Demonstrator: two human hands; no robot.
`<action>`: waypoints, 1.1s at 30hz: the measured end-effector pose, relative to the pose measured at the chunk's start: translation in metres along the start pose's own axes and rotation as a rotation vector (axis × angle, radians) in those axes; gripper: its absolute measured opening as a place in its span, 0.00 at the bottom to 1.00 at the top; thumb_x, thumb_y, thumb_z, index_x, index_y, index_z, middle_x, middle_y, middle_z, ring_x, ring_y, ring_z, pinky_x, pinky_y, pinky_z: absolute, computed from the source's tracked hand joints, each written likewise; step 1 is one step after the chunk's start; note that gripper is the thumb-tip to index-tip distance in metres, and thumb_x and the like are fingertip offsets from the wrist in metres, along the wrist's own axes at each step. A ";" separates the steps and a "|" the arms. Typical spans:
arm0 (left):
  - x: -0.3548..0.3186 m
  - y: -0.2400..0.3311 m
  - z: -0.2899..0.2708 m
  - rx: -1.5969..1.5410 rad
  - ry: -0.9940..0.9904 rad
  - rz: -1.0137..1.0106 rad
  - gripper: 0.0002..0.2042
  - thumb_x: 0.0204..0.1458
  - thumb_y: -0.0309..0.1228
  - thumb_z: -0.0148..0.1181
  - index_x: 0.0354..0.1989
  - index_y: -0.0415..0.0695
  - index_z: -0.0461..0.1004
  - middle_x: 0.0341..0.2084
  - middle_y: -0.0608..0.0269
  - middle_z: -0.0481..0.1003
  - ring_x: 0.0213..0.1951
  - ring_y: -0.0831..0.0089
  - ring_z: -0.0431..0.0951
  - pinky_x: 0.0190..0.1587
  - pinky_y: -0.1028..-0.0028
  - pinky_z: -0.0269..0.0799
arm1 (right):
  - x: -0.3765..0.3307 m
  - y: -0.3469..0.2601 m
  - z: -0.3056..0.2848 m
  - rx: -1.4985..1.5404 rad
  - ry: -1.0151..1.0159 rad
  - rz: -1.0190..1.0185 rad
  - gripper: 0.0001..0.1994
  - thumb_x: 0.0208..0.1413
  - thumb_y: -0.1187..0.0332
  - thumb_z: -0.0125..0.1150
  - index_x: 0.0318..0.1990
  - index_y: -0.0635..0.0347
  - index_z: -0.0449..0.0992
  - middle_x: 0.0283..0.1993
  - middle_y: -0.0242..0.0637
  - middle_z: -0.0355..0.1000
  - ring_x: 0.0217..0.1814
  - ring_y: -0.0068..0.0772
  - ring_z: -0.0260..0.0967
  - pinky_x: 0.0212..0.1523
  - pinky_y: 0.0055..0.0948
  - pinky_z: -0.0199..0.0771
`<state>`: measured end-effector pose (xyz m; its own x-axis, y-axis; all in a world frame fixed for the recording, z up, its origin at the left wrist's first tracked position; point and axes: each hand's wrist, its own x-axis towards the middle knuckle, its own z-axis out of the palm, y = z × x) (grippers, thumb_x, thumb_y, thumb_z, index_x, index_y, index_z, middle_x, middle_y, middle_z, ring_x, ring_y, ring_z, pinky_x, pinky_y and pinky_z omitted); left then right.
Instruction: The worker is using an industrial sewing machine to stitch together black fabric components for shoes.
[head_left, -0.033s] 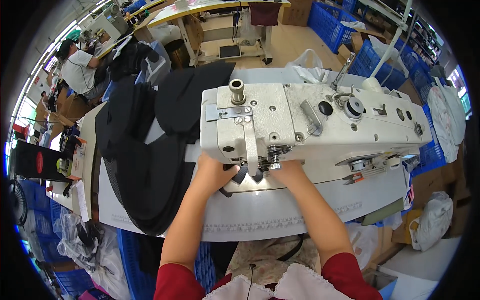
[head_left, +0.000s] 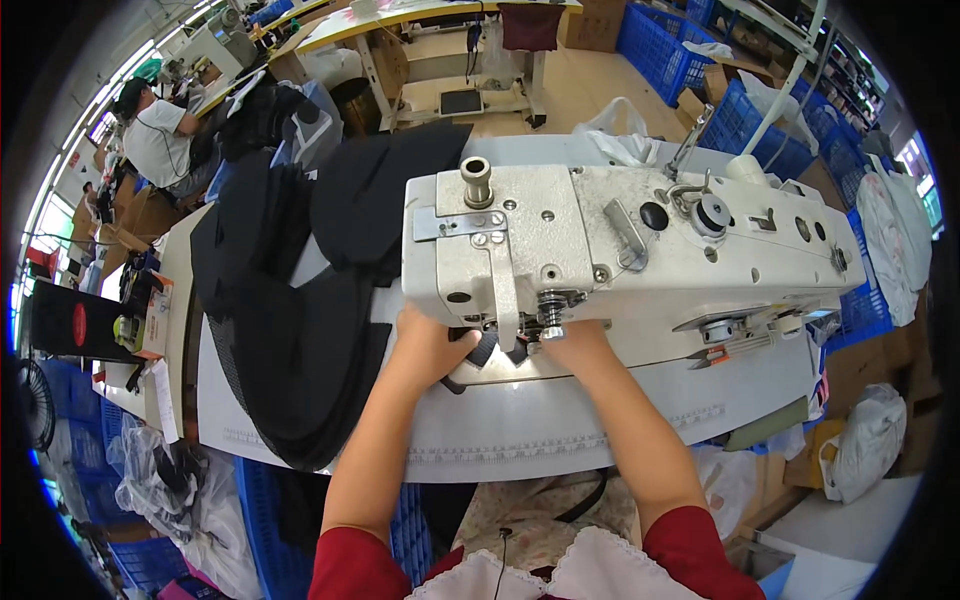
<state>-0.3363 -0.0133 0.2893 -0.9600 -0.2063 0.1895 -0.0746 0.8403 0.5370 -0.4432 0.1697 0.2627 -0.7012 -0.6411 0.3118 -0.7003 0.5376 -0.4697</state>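
Observation:
A white industrial sewing machine (head_left: 620, 200) stands over the middle of the pale work table (head_left: 500, 450). Left of its needle area, my left hand (head_left: 425, 342) reaches under the machine head, its thumb stretched toward a small dark ribbed fabric piece (head_left: 485, 349). The other left fingers are hidden behind the machine. On the right side of the presser area lies my right hand (head_left: 577, 343), its fingers covered by the head; whether they grip the fabric cannot be seen. Close to my left arm, a pile of black fabric pieces (head_left: 300, 350) covers the table's left part.
A thread cone (head_left: 743, 168) and a metal bobbin winder wheel (head_left: 711, 214) top the machine. Small tools with an orange part (head_left: 715, 355) lie at its base. Blue crates (head_left: 660, 55) stand around. At the far left a person (head_left: 158, 140) sits working. Plastic bags (head_left: 865, 440) lie lower right.

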 end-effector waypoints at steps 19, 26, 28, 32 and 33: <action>0.010 -0.010 0.020 -0.053 0.274 0.049 0.15 0.36 0.26 0.63 0.37 0.46 0.75 0.31 0.57 0.76 0.36 0.53 0.74 0.33 0.57 0.68 | -0.001 0.015 0.043 -0.162 0.225 -0.078 0.05 0.40 0.72 0.54 0.22 0.60 0.76 0.25 0.43 0.73 0.29 0.46 0.70 0.31 0.43 0.68; 0.006 -0.018 0.020 -0.046 0.273 0.072 0.15 0.35 0.24 0.63 0.36 0.45 0.75 0.31 0.57 0.75 0.37 0.51 0.73 0.33 0.56 0.68 | 0.000 0.019 0.051 -0.121 0.061 -0.017 0.05 0.40 0.71 0.54 0.22 0.61 0.76 0.25 0.45 0.73 0.30 0.47 0.70 0.32 0.43 0.68; 0.005 -0.015 0.019 -0.077 0.239 0.039 0.16 0.34 0.24 0.63 0.37 0.45 0.75 0.31 0.57 0.75 0.37 0.52 0.73 0.34 0.56 0.68 | -0.001 0.021 0.052 -0.139 0.048 -0.015 0.05 0.40 0.71 0.54 0.22 0.61 0.76 0.25 0.45 0.72 0.30 0.47 0.70 0.32 0.43 0.68; 0.003 -0.010 0.018 -0.085 0.174 -0.026 0.16 0.34 0.23 0.63 0.36 0.45 0.75 0.31 0.57 0.75 0.39 0.52 0.72 0.38 0.56 0.66 | -0.002 0.022 0.051 -0.123 0.145 -0.024 0.05 0.39 0.72 0.54 0.21 0.61 0.75 0.23 0.45 0.72 0.28 0.47 0.69 0.31 0.43 0.67; 0.003 -0.010 0.018 -0.084 0.173 -0.025 0.16 0.34 0.23 0.63 0.36 0.45 0.75 0.31 0.57 0.75 0.39 0.52 0.72 0.38 0.56 0.66 | -0.002 0.022 0.051 -0.113 0.141 -0.020 0.05 0.39 0.72 0.54 0.20 0.60 0.75 0.23 0.45 0.72 0.28 0.47 0.69 0.31 0.43 0.67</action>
<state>-0.3431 -0.0131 0.2693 -0.8968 -0.3156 0.3101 -0.0679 0.7907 0.6084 -0.4506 0.1549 0.2094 -0.6930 -0.5735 0.4369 -0.7195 0.5883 -0.3691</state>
